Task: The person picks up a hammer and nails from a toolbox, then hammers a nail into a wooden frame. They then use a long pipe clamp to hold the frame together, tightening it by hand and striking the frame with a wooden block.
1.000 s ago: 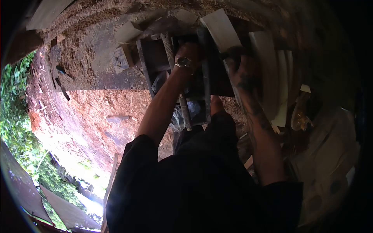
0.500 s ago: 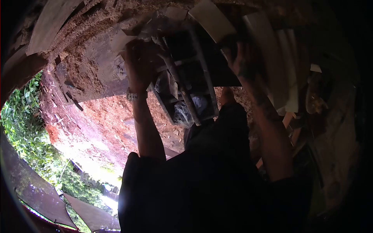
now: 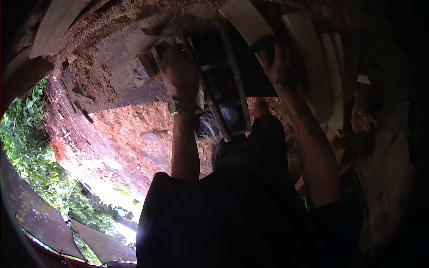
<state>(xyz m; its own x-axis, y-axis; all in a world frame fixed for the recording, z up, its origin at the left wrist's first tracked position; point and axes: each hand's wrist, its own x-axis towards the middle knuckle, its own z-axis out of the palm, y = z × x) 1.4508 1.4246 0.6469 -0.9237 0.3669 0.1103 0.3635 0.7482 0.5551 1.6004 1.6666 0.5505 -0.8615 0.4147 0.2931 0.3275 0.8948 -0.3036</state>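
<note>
Left hand (image 3: pixel 181 73): over the slatted frame (image 3: pixel 237 78), fingers' grip indiscernible. Right hand (image 3: pixel 281 71): beside the pale board (image 3: pixel 248 22), grip likewise unclear. Frame: between the forearms; best handled steadied, fingertips clear of bar edges.

- Left hand (image 3: pixel 181 69) blocks the left side of the slatted frame (image 3: pixel 237 73).
- Frame openings leave gaps; crossbar (image 3: pixel 215 65) splits them, clear plastic (image 3: pixel 208 127) sits at the near end.
- Dark gap runs between frame and right hand (image 3: pixel 284 67).
- Pale board (image 3: pixel 247 22) bounds that gap's far end.
- Upright-looking curved boards (image 3: pixel 308 67) crowd the right hand's outer side.
</note>
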